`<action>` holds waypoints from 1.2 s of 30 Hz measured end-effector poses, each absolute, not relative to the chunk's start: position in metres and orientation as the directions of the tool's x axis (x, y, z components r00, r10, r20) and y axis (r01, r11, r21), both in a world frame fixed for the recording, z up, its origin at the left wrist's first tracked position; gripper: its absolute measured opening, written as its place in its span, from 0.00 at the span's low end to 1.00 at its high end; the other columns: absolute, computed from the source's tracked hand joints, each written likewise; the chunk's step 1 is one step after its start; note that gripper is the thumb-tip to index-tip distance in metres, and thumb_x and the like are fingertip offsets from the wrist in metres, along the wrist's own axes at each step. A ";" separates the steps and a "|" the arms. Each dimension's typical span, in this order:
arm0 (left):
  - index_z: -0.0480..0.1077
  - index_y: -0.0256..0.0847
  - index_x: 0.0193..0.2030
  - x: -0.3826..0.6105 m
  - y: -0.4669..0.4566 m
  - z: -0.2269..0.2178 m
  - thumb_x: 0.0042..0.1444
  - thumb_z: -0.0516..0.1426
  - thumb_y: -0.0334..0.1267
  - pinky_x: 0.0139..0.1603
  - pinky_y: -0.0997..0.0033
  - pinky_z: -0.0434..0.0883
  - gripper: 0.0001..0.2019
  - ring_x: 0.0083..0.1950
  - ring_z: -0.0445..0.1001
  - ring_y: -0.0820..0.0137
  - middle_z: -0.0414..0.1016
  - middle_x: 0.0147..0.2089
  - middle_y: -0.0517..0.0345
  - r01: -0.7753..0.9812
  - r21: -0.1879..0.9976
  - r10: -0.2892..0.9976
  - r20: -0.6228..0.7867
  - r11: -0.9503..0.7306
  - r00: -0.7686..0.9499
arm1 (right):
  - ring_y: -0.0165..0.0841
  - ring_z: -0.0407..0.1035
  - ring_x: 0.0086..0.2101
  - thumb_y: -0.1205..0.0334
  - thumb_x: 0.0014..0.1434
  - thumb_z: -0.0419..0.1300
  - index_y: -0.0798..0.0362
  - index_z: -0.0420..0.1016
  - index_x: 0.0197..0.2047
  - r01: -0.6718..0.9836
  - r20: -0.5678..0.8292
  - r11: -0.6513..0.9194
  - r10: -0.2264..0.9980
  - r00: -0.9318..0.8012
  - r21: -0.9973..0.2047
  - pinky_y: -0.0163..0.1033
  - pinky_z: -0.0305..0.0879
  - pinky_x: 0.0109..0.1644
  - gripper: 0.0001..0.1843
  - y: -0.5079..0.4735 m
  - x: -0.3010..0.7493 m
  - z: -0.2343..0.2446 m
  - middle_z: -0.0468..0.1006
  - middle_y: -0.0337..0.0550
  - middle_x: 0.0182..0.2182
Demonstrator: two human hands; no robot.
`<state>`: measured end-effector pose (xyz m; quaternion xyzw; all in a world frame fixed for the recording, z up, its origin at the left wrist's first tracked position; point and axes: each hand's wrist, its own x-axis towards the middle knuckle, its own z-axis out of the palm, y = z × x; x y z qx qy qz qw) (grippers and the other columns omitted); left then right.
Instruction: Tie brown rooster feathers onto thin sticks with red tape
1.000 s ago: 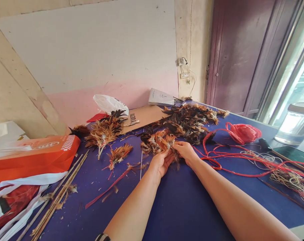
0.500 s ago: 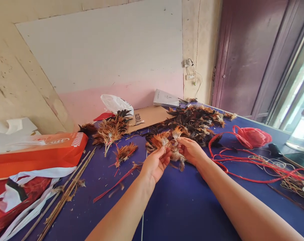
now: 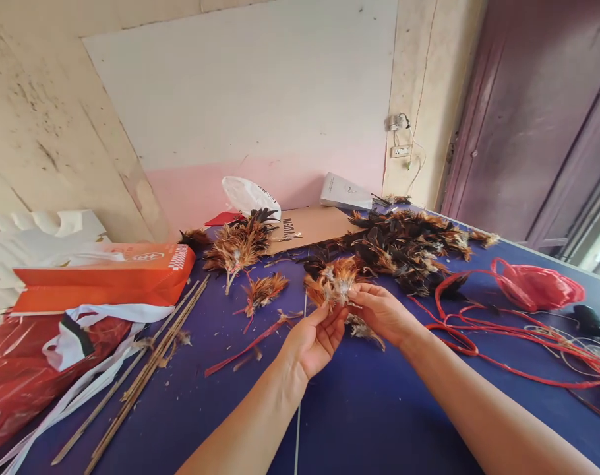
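My left hand (image 3: 314,338) and my right hand (image 3: 383,313) meet above the blue table (image 3: 369,409), both pinched on a small bunch of orange and white feathers (image 3: 332,285) held between their fingertips. A few loose feathers (image 3: 363,328) hang below my right hand. Just behind lies a big heap of dark brown feathers (image 3: 409,244). Tied feather bundles (image 3: 238,245) and a smaller bundle (image 3: 263,290) lie to the left.
Thin wooden sticks (image 3: 146,369) lie at the left beside an orange bag (image 3: 107,277) and red plastic (image 3: 23,369). Red string (image 3: 478,343) and a red plastic bag (image 3: 537,287) are on the right. Cardboard (image 3: 312,224) and a white bag (image 3: 250,196) rest by the wall.
Both hands have lifted the feather bunch off the table and drawn it nearer to me. The camera has turned left, so everything sits further right.
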<state>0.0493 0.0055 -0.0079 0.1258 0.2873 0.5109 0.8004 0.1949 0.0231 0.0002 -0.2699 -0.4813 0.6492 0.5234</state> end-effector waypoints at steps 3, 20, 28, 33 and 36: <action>0.70 0.29 0.34 0.051 0.003 -0.013 0.51 0.55 0.28 0.30 0.76 0.73 0.04 0.35 0.76 0.67 0.76 0.31 0.49 -0.758 0.475 0.885 -0.360 0.447 0.296 | 0.25 0.65 0.25 0.60 0.44 0.62 0.55 0.69 0.24 -0.333 0.151 0.033 0.929 -0.337 -0.942 0.31 0.63 0.35 0.08 0.024 0.192 -0.004 0.72 0.38 0.23; 0.73 0.32 0.31 0.060 -0.005 -0.032 0.49 0.56 0.23 0.31 0.81 0.72 0.05 0.28 0.73 0.77 0.74 0.28 0.55 -0.770 0.610 0.962 -0.271 0.187 0.018 | 0.27 0.64 0.26 0.63 0.45 0.55 0.56 0.72 0.26 0.267 0.213 0.269 0.952 -0.220 -0.925 0.30 0.60 0.31 0.06 0.021 0.176 -0.017 0.72 0.37 0.23; 0.74 0.33 0.31 0.061 -0.006 -0.035 0.46 0.58 0.26 0.33 0.81 0.71 0.05 0.30 0.72 0.77 0.75 0.31 0.55 -0.721 0.684 0.982 -0.188 0.113 -0.025 | 0.28 0.65 0.25 0.64 0.45 0.54 0.55 0.71 0.25 0.406 0.275 0.305 0.952 -0.130 -0.862 0.30 0.60 0.30 0.06 0.021 0.175 -0.018 0.73 0.37 0.22; 0.74 0.31 0.30 0.061 -0.006 -0.034 0.43 0.61 0.26 0.32 0.82 0.70 0.05 0.29 0.71 0.77 0.75 0.30 0.54 -0.689 0.720 0.987 -0.158 0.088 -0.039 | 0.28 0.64 0.23 0.65 0.44 0.55 0.55 0.73 0.24 0.535 0.310 0.316 0.945 -0.104 -0.784 0.31 0.58 0.28 0.06 0.018 0.176 -0.013 0.73 0.38 0.21; 0.74 0.31 0.29 0.060 -0.005 -0.035 0.40 0.62 0.28 0.30 0.82 0.69 0.06 0.28 0.71 0.77 0.75 0.28 0.54 -0.695 0.715 0.986 -0.162 0.082 -0.049 | 0.29 0.66 0.26 0.64 0.46 0.55 0.54 0.74 0.25 0.578 0.349 0.362 0.927 -0.140 -0.731 0.32 0.58 0.30 0.07 0.013 0.176 -0.007 0.75 0.39 0.23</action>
